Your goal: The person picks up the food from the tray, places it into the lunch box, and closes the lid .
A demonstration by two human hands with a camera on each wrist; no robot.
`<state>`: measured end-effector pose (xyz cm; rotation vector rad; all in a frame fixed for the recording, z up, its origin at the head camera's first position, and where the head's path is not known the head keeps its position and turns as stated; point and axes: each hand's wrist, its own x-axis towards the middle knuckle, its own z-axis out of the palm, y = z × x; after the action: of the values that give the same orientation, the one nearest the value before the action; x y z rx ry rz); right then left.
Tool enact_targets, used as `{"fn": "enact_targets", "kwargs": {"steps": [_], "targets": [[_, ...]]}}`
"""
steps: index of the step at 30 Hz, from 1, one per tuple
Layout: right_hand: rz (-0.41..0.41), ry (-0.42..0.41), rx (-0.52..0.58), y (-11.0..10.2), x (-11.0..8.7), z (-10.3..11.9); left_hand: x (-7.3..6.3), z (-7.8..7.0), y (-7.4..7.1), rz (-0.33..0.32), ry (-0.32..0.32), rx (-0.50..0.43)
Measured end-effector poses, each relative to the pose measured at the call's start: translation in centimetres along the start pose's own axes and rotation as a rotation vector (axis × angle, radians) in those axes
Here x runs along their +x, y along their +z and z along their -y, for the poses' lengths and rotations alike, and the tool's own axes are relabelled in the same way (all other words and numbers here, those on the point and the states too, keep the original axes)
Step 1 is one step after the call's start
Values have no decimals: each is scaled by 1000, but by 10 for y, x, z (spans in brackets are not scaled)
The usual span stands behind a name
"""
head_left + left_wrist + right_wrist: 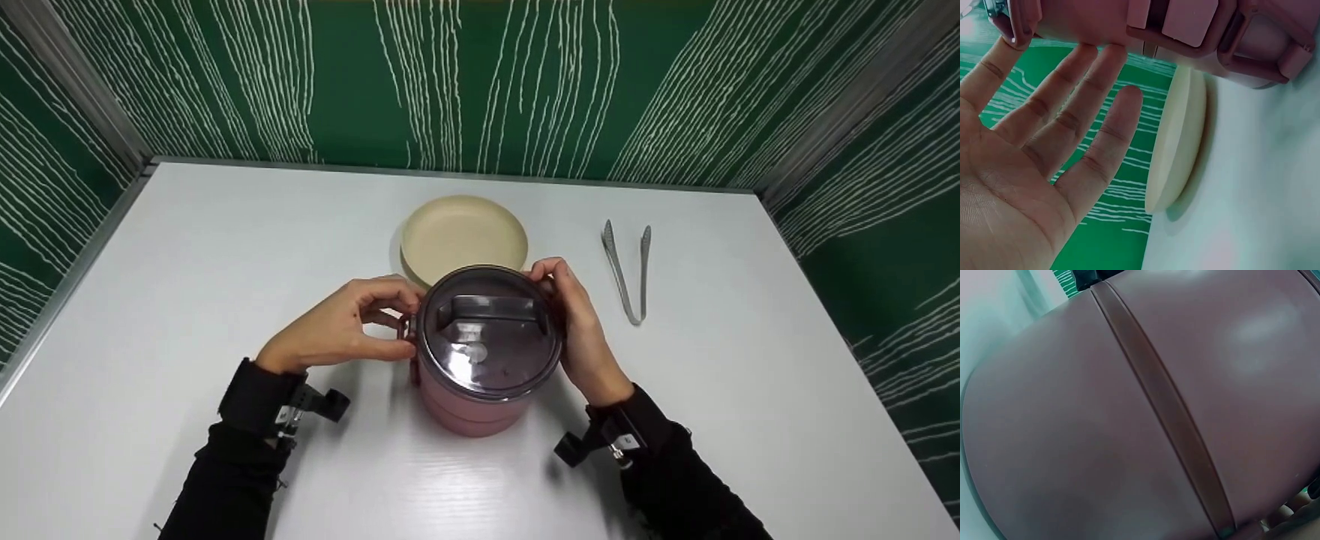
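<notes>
A round pink lunch container (472, 412) stands upright on the white table, its dark see-through lid (487, 356) on top with a raised handle bar. On its left side, my left hand (330, 326) holds a small latch (407, 328) between thumb and fingers. In the left wrist view, the other fingers stretch toward the pink wall (1084, 22), where more clasps (1190, 19) show. My right hand (585, 341) grips the opposite side near the lid's rim. The pink wall with a darker band (1157, 394) fills the right wrist view.
A shallow cream plate (465, 232) lies just behind the container. Metal tongs (630, 292), spread apart, lie to the right of it. Green walls (352, 82) with white drip lines border the table (225, 247) at the back and sides.
</notes>
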<state>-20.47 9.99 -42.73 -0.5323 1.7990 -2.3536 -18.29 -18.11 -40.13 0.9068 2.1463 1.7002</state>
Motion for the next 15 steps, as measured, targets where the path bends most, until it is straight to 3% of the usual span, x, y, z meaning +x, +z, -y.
{"fn": "enact_targets", "kwargs": {"steps": [9,15], "targets": [[4,4,17,0,0,-1,1,14,-2,-14,-19,-7],[1,1,10,-1,1,-2,2,10,-1,-19,6,-9]]}}
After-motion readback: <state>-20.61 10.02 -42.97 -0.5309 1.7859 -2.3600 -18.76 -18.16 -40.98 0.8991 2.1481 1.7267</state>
